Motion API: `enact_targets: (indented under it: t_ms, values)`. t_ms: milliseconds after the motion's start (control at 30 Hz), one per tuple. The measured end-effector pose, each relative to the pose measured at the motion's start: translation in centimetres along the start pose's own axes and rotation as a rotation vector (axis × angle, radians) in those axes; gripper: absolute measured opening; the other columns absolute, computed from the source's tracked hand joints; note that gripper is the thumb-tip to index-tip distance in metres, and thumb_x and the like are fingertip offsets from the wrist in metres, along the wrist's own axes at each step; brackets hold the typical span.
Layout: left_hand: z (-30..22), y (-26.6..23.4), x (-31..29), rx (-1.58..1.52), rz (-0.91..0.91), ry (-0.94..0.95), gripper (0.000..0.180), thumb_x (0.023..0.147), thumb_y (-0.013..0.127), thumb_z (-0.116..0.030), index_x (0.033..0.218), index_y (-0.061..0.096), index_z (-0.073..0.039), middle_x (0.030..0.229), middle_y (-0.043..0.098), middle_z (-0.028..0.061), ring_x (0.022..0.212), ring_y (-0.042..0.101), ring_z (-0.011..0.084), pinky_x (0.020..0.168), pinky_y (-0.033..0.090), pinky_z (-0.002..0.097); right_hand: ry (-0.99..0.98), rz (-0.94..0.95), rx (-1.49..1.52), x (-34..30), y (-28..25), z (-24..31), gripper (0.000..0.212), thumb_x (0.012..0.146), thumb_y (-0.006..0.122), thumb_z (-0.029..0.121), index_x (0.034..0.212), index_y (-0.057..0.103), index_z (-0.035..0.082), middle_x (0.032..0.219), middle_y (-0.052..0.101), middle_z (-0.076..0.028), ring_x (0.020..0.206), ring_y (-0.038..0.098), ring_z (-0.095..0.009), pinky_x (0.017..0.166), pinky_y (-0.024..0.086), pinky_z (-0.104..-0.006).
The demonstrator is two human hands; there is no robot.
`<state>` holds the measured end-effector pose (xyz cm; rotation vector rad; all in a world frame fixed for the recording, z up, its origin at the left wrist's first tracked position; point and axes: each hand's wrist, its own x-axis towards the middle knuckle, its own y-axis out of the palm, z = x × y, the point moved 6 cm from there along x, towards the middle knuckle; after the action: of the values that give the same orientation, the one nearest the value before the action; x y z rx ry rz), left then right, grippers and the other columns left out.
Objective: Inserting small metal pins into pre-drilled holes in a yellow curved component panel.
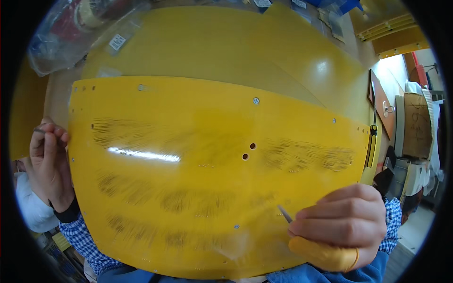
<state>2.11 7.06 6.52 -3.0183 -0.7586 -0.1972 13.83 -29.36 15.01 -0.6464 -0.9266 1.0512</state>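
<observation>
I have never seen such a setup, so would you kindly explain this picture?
No robot here: a person works by hand, and a fisheye camera on their head looks down, bending straight edges. In front is a yellow panel with screws, holes and patches of fine dark strands or marks. Beyond it lies a yellowish sheet. The right hand, its thumb apparently covered in orange, holds a thin pointed tool. The left hand, near the panel's left edge, seems to pinch something small and dark.

Right hand [347, 221] above panel [212, 111], plastic bag [66, 42] behind at left, carton [417, 125] right
</observation>
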Motion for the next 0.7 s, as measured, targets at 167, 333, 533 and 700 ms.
enact_targets:
  t_ms: [167,333,533,700]
  values:
    - [-2.5,0.6,-1.0,0.169,0.053,0.097,0.014,0.093,0.052,-0.009,0.102,0.06,-0.002,0.091,0.052,0.0052,0.086,0.054,0.0127,0.081,0.043,0.0225,-0.171,-0.008,-0.236,-0.2,1.0,0.1,0.006,0.074,0.064,0.009,0.077,0.066,0.013,0.084,0.068,0.003,0.072,0.06,-0.007,0.064,0.039,-0.0217]
    - [-1.5,0.0,-1.1,0.21,0.036,0.074,0.014,0.093,0.052,-0.01,0.103,0.06,-0.003,0.089,0.053,0.0053,0.085,0.054,0.0135,0.081,0.042,0.023,-0.349,-0.117,-0.245,-0.5,0.8,0.7,0.014,0.077,0.057,0.017,0.083,0.065,0.007,0.084,0.069,-0.004,0.073,0.064,-0.013,0.071,0.047,-0.025]
    - [0.0,-0.1,-1.1,0.138,0.056,0.056,0.014,0.094,0.051,-0.009,0.104,0.059,-0.003,0.089,0.054,0.005,0.085,0.053,0.013,0.081,0.042,0.0229,-0.305,-0.15,-0.281,-0.5,1.8,0.4,0.012,0.077,0.059,0.021,0.081,0.065,0.011,0.085,0.07,-0.001,0.075,0.065,-0.012,0.071,0.047,-0.0245]
    - [-1.1,-0.6,-1.4,0.109,0.022,0.042,0.015,0.094,0.051,-0.009,0.104,0.06,-0.003,0.09,0.054,0.0049,0.087,0.053,0.0118,0.082,0.042,0.0214,-0.451,-0.164,-0.356,-0.4,1.3,0.8,0.012,0.073,0.062,0.019,0.079,0.066,0.01,0.084,0.07,-0.002,0.074,0.064,-0.012,0.067,0.047,-0.0251]
